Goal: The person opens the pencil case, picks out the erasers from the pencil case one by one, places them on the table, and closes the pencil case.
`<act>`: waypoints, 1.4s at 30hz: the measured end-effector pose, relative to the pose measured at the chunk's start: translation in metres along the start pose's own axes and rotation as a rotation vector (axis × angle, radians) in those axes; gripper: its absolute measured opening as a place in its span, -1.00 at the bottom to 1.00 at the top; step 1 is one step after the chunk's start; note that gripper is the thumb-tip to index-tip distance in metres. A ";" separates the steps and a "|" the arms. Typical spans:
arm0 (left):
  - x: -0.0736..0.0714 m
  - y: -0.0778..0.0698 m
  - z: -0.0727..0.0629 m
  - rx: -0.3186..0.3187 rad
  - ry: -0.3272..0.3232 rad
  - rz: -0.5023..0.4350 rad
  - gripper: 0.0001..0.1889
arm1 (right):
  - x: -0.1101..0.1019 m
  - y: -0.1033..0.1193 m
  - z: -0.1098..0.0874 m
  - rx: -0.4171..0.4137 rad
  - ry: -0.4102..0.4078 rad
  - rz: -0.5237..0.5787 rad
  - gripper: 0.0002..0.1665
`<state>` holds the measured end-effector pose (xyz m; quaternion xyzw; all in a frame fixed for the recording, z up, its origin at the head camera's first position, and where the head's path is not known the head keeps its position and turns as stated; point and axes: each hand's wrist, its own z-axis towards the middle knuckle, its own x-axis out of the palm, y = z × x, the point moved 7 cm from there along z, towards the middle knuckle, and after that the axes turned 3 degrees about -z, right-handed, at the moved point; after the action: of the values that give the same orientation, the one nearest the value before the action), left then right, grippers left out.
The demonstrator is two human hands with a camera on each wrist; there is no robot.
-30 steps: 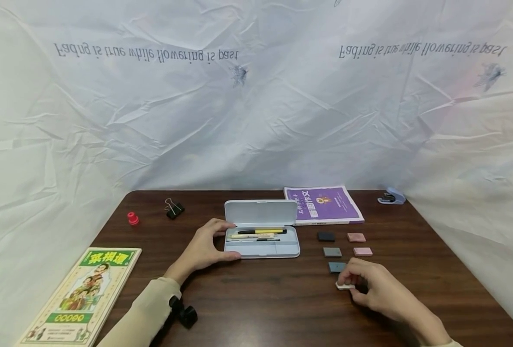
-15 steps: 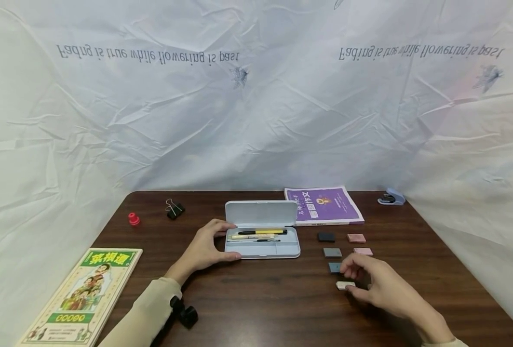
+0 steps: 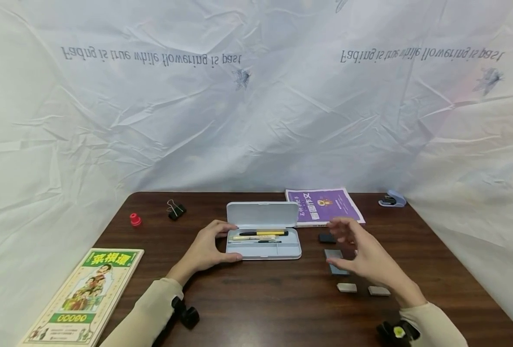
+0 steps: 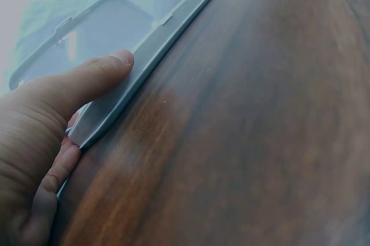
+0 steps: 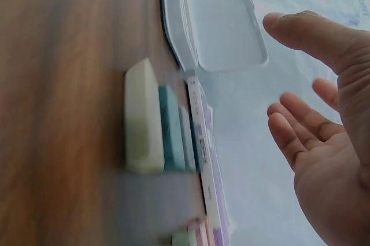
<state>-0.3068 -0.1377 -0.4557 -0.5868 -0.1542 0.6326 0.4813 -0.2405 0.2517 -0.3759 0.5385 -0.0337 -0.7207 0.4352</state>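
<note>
My left hand (image 3: 202, 248) grips the left end of an open pencil case (image 3: 289, 249). Its thumb presses on the front edge in the left wrist view, with the fingers round the far side. Inside the case lie a yellow-and-black pen (image 3: 274, 233) and other slim writing tools. My right hand (image 3: 365, 253) is raised above a group of erasers, fingers apart and nothing held. Nearest are a white eraser (image 3: 347, 288) and a pale eraser (image 3: 379, 291); a blue eraser (image 3: 339, 271) and a black one (image 3: 327, 238) lie farther back. In the right wrist view, pink erasers (image 5: 200, 233) show low down.
A purple book (image 3: 326, 205) lies behind the pencil case's right side, and a light-blue stapler (image 3: 392, 198) sits at the back right. On the left are a red knob-like piece (image 3: 135, 220), a black binder clip (image 3: 177, 212) and a green-and-cream book (image 3: 85, 294).
My right hand has let go of the white eraser, then risen and moved forward over the farther erasers, its fingers spreading. The pale eraser has come into view. My left hand stays on the pencil case.
</note>
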 end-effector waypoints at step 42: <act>0.001 -0.005 -0.003 0.055 0.012 -0.024 -0.25 | 0.081 -0.001 0.062 0.019 0.259 -0.028 -0.59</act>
<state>-0.3024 -0.1357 -0.4535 -0.5752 -0.1409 0.6273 0.5058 -0.2942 0.1725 -0.4108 0.6318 0.0234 -0.6506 0.4208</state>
